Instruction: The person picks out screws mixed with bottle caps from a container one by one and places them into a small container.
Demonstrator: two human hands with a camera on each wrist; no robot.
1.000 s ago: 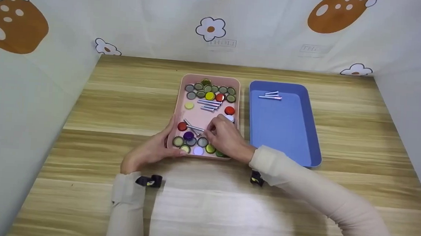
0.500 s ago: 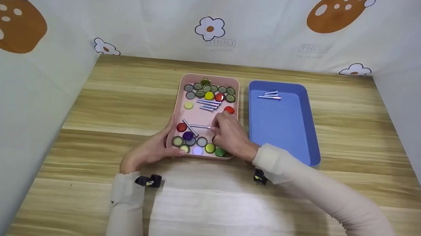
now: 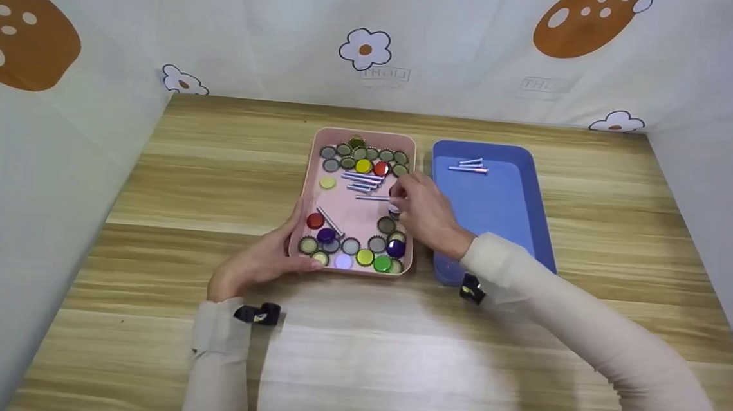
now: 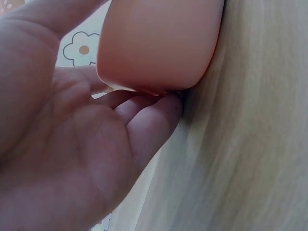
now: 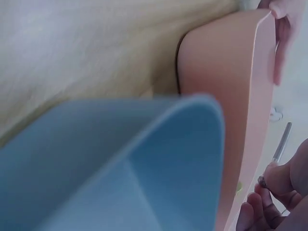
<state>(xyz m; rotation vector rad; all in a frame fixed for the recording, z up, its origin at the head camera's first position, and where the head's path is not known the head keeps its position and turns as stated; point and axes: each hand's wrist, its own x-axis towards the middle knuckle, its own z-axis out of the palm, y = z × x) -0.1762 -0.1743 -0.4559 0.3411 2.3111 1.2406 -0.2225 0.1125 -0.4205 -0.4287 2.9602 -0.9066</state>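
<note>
My left hand point(image 3: 266, 261) grips the near left corner of the pink tray point(image 3: 348, 212), thumb over the front rim and fingers along the outer wall, as the left wrist view point(image 4: 159, 43) also suggests. With thumb and fingertips, my right hand point(image 3: 429, 215) pinches a silver screw point(image 3: 372, 198) by its head end, over the tray's right side. Its shank points left; the right wrist view shows the screw point(image 5: 283, 142) jutting from the fingertips. Another screw point(image 3: 330, 221) lies slanted near a red bottle cap point(image 3: 315, 220). Several screws point(image 3: 363, 183) lie grouped farther back. The right hand hides some caps.
Right of the pink tray stands a blue tray point(image 3: 495, 211) holding a few screws point(image 3: 469, 165) at its back. Bottle caps point(image 3: 386, 156) line the pink tray's far end, and more caps point(image 3: 365, 257) crowd its near end. A patterned cloth point(image 3: 275, 38) rises behind the wooden table point(image 3: 214, 175).
My right hand has drawn the screw away from the slanted one, moving it right and back across the pink tray. Caps at the near right have come into sight. The left hand stays put.
</note>
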